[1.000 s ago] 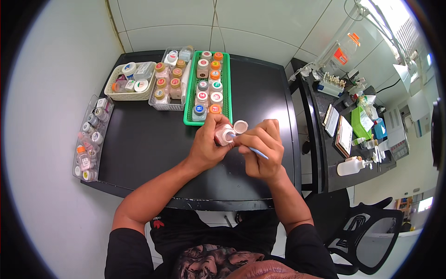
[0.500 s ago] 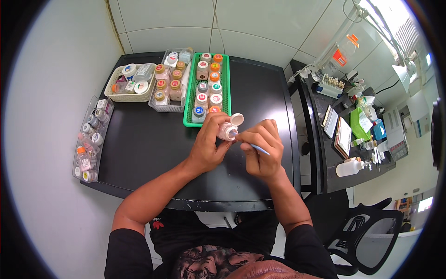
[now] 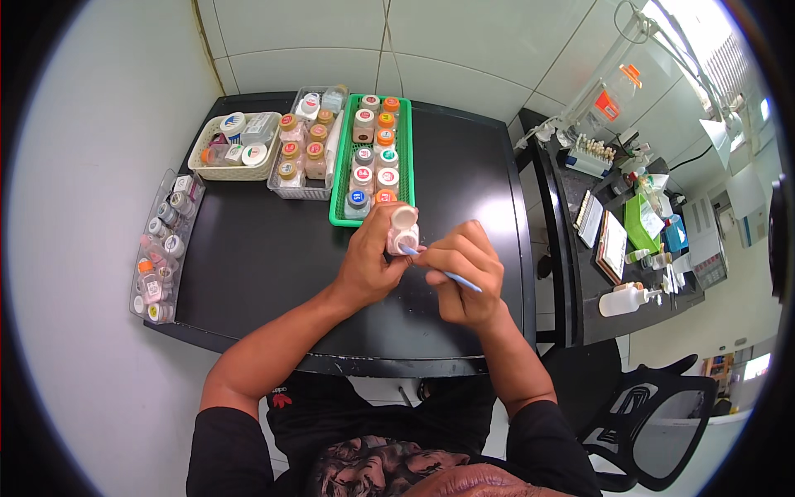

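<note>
My left hand (image 3: 369,263) grips a small pale pink jar (image 3: 393,241) with its flip lid (image 3: 404,217) raised above the mouth. My right hand (image 3: 469,263) pinches a slim light-blue stick tool (image 3: 462,280), its tip at or inside the jar's opening. Just beyond my hands lies a green basket (image 3: 335,195) of square bottles with coloured caps, above the black table (image 3: 240,265).
A clear basket (image 3: 280,190) and a cream basket (image 3: 200,170) of jars stand at the back left, a long clear tray (image 3: 136,291) along the left edge. A dark side desk (image 3: 596,298) with bottles, palettes and lamp stands right, a black chair (image 3: 667,424) below it.
The jar has turned in my left hand, so its lid has swung leftward from beside the mouth to above it. My right hand with the blue tool has shifted slightly.
</note>
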Demonstrator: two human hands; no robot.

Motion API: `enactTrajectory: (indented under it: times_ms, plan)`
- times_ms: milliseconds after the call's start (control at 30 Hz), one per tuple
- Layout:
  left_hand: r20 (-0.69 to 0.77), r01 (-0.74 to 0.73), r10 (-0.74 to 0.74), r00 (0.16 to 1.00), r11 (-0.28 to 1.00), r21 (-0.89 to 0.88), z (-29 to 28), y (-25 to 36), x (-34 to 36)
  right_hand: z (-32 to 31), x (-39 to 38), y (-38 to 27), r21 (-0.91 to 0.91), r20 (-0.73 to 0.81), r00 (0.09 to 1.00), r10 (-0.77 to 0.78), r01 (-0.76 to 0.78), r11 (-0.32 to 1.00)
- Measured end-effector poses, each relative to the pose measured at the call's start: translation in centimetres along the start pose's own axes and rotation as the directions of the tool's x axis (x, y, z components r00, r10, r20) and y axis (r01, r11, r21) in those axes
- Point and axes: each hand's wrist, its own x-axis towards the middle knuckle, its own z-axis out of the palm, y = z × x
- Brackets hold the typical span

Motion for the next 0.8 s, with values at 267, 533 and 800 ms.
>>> enactTrajectory:
  times_ms: [267,533,800]
  plan:
    - [0.035,-0.026,0.024,0.999,0.999,0.041,0.1,0.3,0.1,0.2,0.1,0.3,-0.216,-0.031,0.999,-0.028,0.020,0.976]
    - [0.034,-0.065,0.064,0.997,0.997,0.045,0.3,0.6,0.2,-0.8,-0.1,0.5,-0.149,0.006,1.000,0.021,-0.020,0.989]
    - [0.008,0.018,-0.018,1.000,0.999,0.040,0.2,0.2,0.3,-0.8,0.2,0.2,-0.191,0.014,0.998,0.058,-0.054,0.980]
